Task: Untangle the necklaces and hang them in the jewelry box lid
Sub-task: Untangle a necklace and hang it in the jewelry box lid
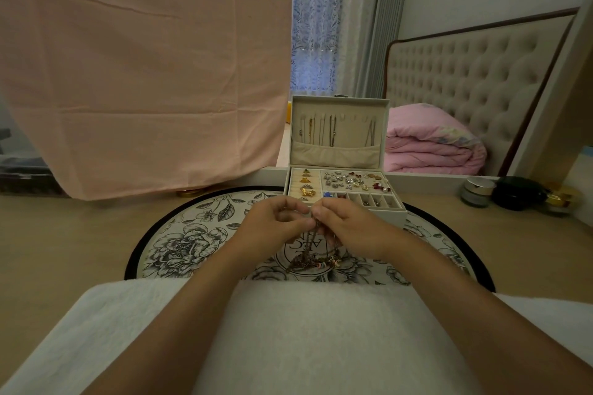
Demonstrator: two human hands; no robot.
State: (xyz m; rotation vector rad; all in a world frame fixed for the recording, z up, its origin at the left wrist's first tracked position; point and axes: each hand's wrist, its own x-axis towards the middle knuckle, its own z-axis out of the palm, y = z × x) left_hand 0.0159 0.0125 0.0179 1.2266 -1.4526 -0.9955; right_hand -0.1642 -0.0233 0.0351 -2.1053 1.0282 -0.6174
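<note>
My left hand [272,224] and my right hand [346,228] meet just in front of the jewelry box, both pinching the top of a tangled bunch of necklaces [313,255]. The chains hang down from my fingertips, and their beaded lower ends lie on the floral round tray [179,240]. Behind my hands stands the cream jewelry box [394,212], open. Its upright lid [340,106] has several necklaces [332,130] hanging from hooks above a fabric pocket. The tray of the box holds rings and earrings.
A pink cloth [144,67] hangs at the left, down to the tabletop. Small cosmetic jars [478,191] and a black case [516,192] stand at the right on the wooden surface. A white towel [305,337] covers my lap. A mirror behind shows a bed.
</note>
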